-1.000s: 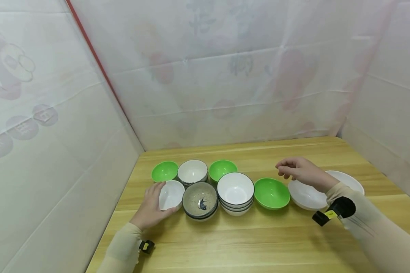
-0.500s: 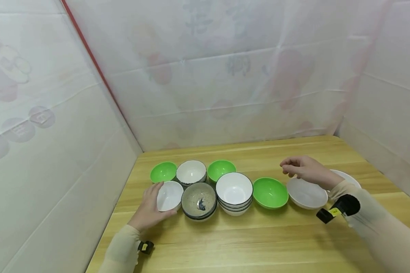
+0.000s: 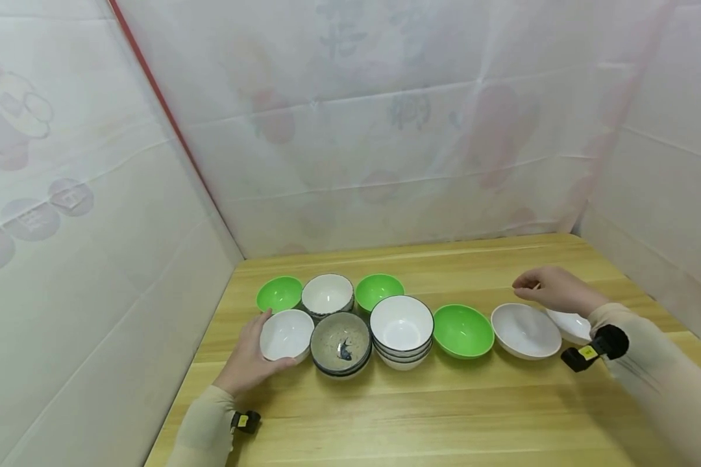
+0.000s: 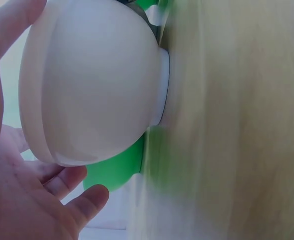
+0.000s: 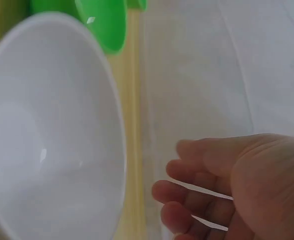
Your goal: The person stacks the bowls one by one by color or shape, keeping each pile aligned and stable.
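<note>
bowls stand in a loose row across the wooden table. left hand cups the near left side of a small white bowl, fingers relaxed and spread along its wall; the left wrist view shows the palm and fingertips close round the bowl's rounded outside while its foot sits on the wood. that bowl stands at the left end of the front row, touching or just beside a speckled grey bowl with a dark mark inside. next along are a stack of white bowls with dark rims, a green bowl and a wide white bowl. right hand hovers above the far right rim of the wide white bowl, fingers loosely curled, holding nothing; another white bowl lies partly hidden under its wrist. behind the front row sit two more green bowls and a white bowl between them.
</note>
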